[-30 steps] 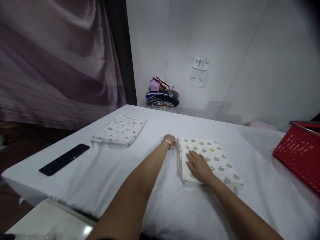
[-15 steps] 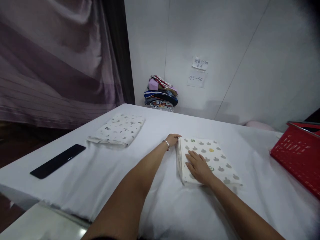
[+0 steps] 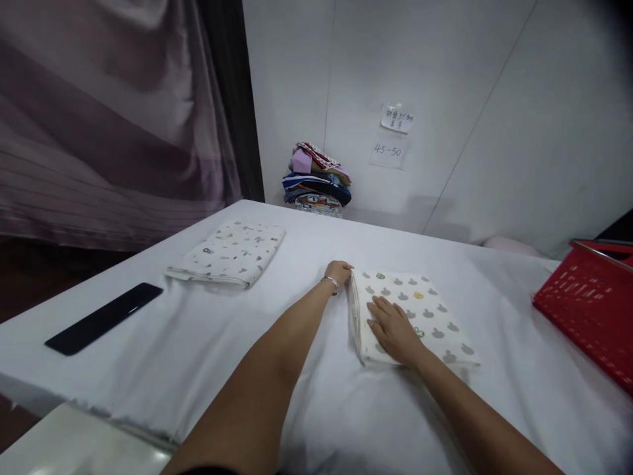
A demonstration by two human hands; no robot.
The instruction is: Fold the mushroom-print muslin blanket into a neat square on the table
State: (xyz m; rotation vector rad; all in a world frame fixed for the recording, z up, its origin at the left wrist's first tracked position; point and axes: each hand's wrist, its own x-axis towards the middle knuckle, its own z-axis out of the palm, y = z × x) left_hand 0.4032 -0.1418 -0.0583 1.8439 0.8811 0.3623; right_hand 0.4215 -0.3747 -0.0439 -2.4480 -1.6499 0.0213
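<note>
A folded white cloth with grey, green and yellow prints [image 3: 422,313] lies on the white-covered table. My left hand [image 3: 339,271], with a bracelet at the wrist, pinches the cloth's far left corner between its fingers. My right hand [image 3: 393,326] rests flat on the near left part of the same cloth, its fingers spread. Another folded white cloth with small dark prints [image 3: 230,254] lies farther left, touched by neither hand.
A flat black object [image 3: 103,318] lies at the table's left [image 3: 30,336]. A red basket [image 3: 588,303] stands at the right edge. Behind the table are stacked folded fabrics [image 3: 317,178], a wall with paper signs [image 3: 388,152] and a curtain [image 3: 113,119].
My left hand has shifted very slightly left at the cloth's corner, keeping its pinch. My right hand stays flat in place. The view has moved a little, so the left-side objects appear farther left.
</note>
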